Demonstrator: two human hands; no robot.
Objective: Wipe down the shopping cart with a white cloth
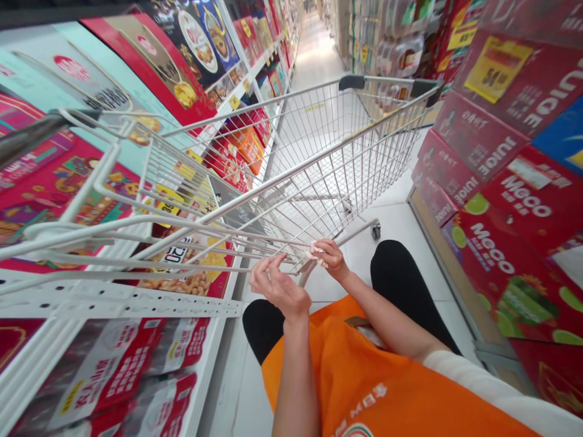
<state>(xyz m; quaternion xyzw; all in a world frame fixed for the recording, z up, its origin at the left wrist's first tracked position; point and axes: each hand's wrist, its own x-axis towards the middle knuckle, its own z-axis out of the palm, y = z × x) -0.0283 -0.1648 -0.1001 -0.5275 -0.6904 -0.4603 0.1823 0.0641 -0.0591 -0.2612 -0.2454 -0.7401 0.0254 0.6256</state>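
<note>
I crouch in a shop aisle in front of a wire shopping cart. My right hand is closed on a small white cloth or wipe, pressed against the lower corner of the cart's basket frame. My left hand hovers just left of it with its fingers loosely apart, fingertips close to the wire bars and holding nothing that I can see. An orange apron covers my lap over black trousers.
Shelves of red gift boxes and packets run along the left, their white shelf edge close to the cart. Stacked red drink cartons line the right. The pale tiled aisle stretches ahead past the cart.
</note>
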